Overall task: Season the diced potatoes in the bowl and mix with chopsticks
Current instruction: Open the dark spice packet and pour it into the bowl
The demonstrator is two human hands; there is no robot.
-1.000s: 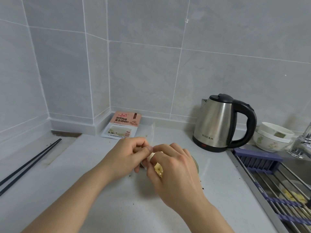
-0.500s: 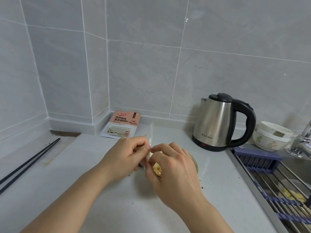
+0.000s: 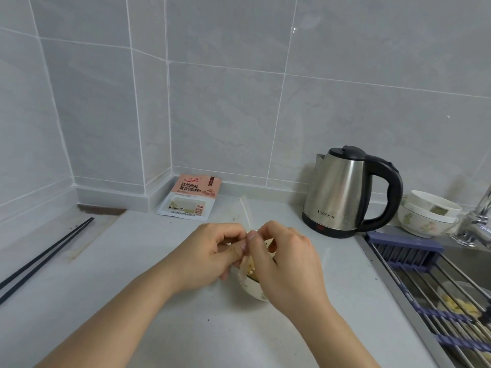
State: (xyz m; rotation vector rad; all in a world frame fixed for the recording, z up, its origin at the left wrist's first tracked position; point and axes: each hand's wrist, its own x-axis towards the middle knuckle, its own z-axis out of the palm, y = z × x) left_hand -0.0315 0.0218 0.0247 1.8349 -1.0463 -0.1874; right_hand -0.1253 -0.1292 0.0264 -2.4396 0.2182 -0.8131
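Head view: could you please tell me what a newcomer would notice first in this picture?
Most likely the two hands, left hand and right hand, meeting mid-counter, both pinching a clear packet over a bowl of diced potatoes. Next, the shiny kettle by the back wall on the right. Then the pink pouch leaning in the corner and the black chopsticks lying far left.

Pale countertop, chopsticks, seasoning packet, kettle, seemingly bowl

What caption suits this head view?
Both hands, left and right, pinch a clear packet above the potato bowl.
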